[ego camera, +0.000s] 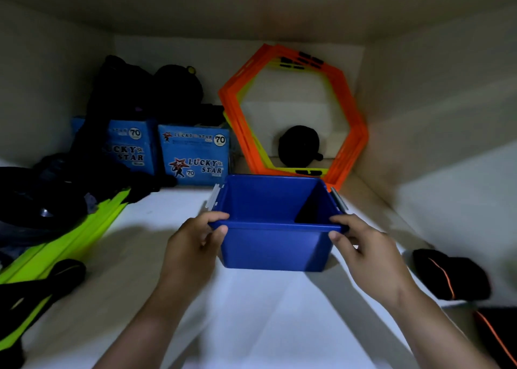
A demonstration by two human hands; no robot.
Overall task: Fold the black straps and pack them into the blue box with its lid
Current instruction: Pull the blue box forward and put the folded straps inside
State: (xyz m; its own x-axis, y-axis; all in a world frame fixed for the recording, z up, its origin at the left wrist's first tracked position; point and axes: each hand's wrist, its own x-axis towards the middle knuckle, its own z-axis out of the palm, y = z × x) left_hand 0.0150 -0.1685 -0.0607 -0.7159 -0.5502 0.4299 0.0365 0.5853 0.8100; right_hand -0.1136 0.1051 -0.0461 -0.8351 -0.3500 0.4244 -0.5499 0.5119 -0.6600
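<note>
Far left, loose black webbing straps (65, 273) lie over lime-green flat plastic bars (72, 234), well apart from the box. Left hand (193, 245) grips the near-left rim corner of the open blue plastic box (274, 245), fingers curled over the lip and thumb on the outer wall; right hand (366, 251) holds the near-right corner likewise, with the box at mid-shelf on the white shelf board (251, 312), seemingly empty, no lid in sight. Best kept level and set down mouth-up within reach of the straps and the black roll with orange stitching (450, 273) at right, freeing both hands for folding.
</note>
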